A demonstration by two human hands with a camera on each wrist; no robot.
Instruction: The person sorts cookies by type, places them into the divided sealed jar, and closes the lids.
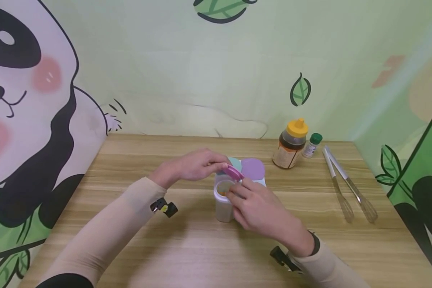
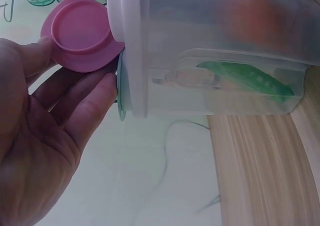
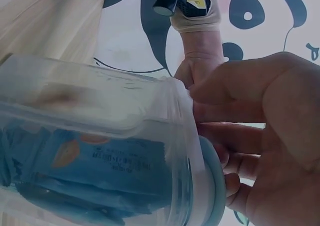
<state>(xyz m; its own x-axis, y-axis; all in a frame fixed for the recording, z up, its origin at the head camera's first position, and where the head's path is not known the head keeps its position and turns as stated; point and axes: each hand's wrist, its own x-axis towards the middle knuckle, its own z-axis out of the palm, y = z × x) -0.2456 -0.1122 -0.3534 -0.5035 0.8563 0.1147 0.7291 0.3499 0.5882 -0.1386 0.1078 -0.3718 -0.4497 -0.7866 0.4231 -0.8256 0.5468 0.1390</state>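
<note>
A clear storage box point(image 1: 222, 214) with several compartments and coloured flip lids stands mid-table. My left hand point(image 1: 201, 165) pinches the raised pink lid point(image 2: 82, 30) between thumb and fingers. Beside it are a teal lid point(image 1: 235, 164) and a purple lid point(image 1: 253, 169), both down. My right hand point(image 1: 261, 206) is bent over the uncovered front compartment, thumb by the rim and other fingers against the light blue lid point(image 3: 214, 181). Whether its fingertips hold anything is hidden. Something orange shows inside that compartment. Blue packets point(image 3: 105, 171) and a green packet point(image 2: 250, 78) lie in other compartments.
Behind the box, to the right, stand a bottle with a yellow cap point(image 1: 289, 146) and a small bottle with a green cap point(image 1: 311, 146). A pair of metal tongs point(image 1: 349, 182) lies spread at the right. A printed wall point(image 1: 187, 72) borders the wooden table's point(image 1: 129, 240) back.
</note>
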